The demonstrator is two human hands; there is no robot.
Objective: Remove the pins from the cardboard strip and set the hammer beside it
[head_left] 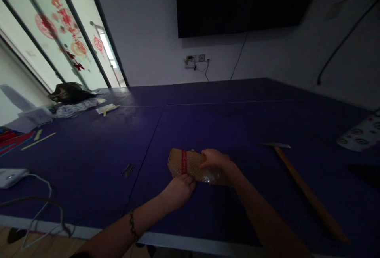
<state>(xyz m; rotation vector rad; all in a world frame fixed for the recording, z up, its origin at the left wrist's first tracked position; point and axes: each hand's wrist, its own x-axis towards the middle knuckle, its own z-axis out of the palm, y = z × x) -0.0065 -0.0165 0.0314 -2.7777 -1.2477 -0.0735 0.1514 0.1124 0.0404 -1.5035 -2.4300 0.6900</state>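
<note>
A brown, dotted, flat piece (194, 164) with a red printed band and some clear plastic on its right part lies on the purple table near the middle. My left hand (180, 188) is at its lower left edge, fingers closed on it just below the red band. From the right, my right hand (216, 159) grips the upper right part, thumb and fingers bent over it. Right of my hands lies a hammer (303, 182) with a wooden handle, its metal head pointing away. Several small dark metal pieces (128, 169) lie to the left.
On the purple table (208, 119), a white device (12, 177) with a cable is at the left edge. Red strips (12, 141), a dark bag (71, 92) and plastic wrap (75, 107) lie farther back left. A patterned white object (362, 134) is at the right.
</note>
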